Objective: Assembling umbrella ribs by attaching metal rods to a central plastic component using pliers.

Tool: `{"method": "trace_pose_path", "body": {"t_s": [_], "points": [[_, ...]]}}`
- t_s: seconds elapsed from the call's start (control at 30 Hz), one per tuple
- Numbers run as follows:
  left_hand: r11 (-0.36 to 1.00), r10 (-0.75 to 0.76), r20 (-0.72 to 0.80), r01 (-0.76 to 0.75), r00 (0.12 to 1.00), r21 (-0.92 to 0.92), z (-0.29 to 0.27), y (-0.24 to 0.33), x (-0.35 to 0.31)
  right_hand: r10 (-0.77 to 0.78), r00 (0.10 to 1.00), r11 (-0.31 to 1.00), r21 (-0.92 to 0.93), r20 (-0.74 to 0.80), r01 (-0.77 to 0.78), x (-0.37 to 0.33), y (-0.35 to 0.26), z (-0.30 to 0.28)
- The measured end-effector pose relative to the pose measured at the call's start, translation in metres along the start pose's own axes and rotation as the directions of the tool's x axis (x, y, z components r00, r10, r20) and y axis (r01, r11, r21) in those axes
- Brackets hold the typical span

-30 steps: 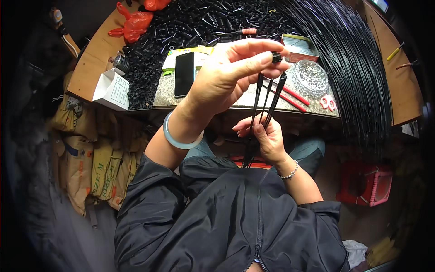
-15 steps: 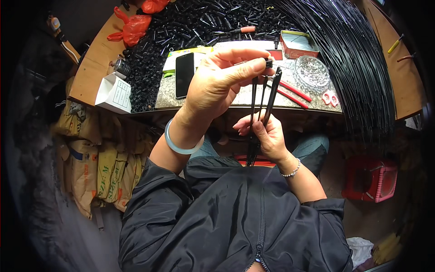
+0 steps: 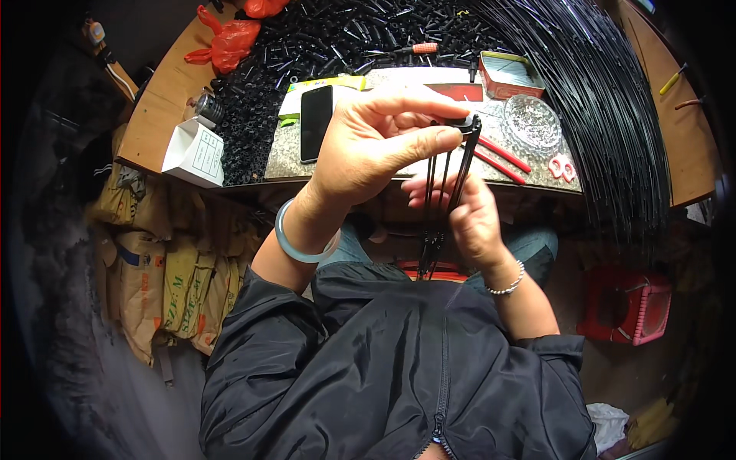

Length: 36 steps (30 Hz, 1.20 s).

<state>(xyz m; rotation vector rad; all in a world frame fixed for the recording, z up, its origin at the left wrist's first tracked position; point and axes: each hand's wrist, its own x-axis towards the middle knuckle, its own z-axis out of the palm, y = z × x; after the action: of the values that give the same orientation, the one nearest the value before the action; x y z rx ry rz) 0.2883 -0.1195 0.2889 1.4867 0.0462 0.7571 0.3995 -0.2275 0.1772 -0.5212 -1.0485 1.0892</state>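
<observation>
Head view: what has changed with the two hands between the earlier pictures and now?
The left hand, pinching a small black piece, has come down toward the body, bringing it beside the tops of the black strands. The right hand has shifted right and opened its grip on the strands; whether it still touches them is unclear. The phone and glass dish stayed put.

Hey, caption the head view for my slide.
The left hand pinches a small black piece by thin black rods, the right hand close to them.
</observation>
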Motion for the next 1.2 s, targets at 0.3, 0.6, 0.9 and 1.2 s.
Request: {"method": "trace_pose_path", "body": {"t_s": [0.3, 0.6, 0.9, 1.2], "points": [[1.0, -0.005, -0.02, 0.005, 1.0, -0.03, 0.008, 0.006, -0.002, 0.083, 0.996, 0.975, 0.21, -0.03, -0.075, 0.02, -0.03, 0.005], [0.998, 0.045, -0.002, -0.045, 0.999, 0.051, 0.007, 0.004, -0.003, 0.065, 0.996, 0.94, 0.34, -0.062, -0.041, 0.021, -0.034, 0.011], [0.99, 0.137, 0.032, -0.138, 0.99, 0.018, 0.002, -0.001, -0.002, 0.137, 0.989, 0.954, 0.275, -0.057, -0.117, 0.023, -0.037, 0.01], [0.999, 0.048, 0.049, -0.047, 0.998, -0.008, -0.008, -0.002, 0.007, 0.074, 0.992, 0.982, 0.18, -0.1, -0.055, 0.026, -0.036, 0.02]]}}
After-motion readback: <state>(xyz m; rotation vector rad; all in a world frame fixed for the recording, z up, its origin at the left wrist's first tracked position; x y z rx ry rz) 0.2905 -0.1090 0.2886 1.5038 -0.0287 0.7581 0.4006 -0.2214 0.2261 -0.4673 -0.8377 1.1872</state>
